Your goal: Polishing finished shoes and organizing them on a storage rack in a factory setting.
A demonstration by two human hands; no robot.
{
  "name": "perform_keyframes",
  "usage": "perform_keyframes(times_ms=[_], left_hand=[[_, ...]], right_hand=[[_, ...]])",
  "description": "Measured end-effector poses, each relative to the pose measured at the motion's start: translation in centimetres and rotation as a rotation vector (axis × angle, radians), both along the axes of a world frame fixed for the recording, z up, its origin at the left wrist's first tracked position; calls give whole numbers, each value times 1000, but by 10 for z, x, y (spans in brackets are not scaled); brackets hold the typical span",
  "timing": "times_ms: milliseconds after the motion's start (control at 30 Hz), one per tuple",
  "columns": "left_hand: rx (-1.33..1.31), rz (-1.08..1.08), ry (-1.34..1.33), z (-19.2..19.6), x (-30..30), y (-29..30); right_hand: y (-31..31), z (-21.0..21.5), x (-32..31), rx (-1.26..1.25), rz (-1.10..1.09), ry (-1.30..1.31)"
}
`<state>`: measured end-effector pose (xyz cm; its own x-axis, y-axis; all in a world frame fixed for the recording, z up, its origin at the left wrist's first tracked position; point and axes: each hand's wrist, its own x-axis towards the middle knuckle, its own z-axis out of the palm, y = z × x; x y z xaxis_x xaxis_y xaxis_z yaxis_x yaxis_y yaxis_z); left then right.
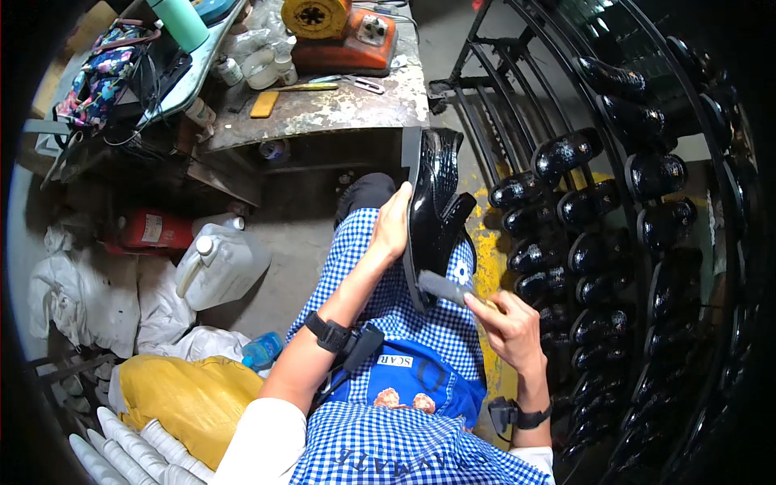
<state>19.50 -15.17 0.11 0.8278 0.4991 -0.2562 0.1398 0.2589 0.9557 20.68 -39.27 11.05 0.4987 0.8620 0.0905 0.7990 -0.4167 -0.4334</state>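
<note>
My left hand [394, 222] grips a glossy black leather shoe [436, 178] by the edge of its sole, above my lap. The shoe stands on end, sole toward the left, upper toward the right. My right hand [513, 327] is closed around a small brush-like tool [443, 288] with a grey head and a yellowish handle. The grey head lies against or just over the shoe's lower end, near the sole edge; contact cannot be made out. Most of the handle is hidden by my fingers.
On the right, a black rack [517, 93] bears rows of shiny black shoes [570, 151]. Ahead, a worn workbench [356, 109] carries an orange machine [347, 48], bottles and a yellow block [264, 104]. To the left are a white jug [222, 263] and a yellow sack [190, 404].
</note>
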Motion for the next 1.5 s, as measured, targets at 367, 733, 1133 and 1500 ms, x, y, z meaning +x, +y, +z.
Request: perform_keyframes(times_ms=[367, 733, 1133, 1500], left_hand=[[17, 10, -8, -6, 0, -2], [-217, -20, -53, 0, -1, -3], [-261, 19, -110, 13, -1, -8], [-239, -105, -133, 22, -12, 0]], right_hand=[[15, -27, -19, 156, -120, -46], [36, -31, 4, 219, -202, -41], [39, -30, 26, 228, -70, 82], [-48, -33, -20, 809, -593, 890]])
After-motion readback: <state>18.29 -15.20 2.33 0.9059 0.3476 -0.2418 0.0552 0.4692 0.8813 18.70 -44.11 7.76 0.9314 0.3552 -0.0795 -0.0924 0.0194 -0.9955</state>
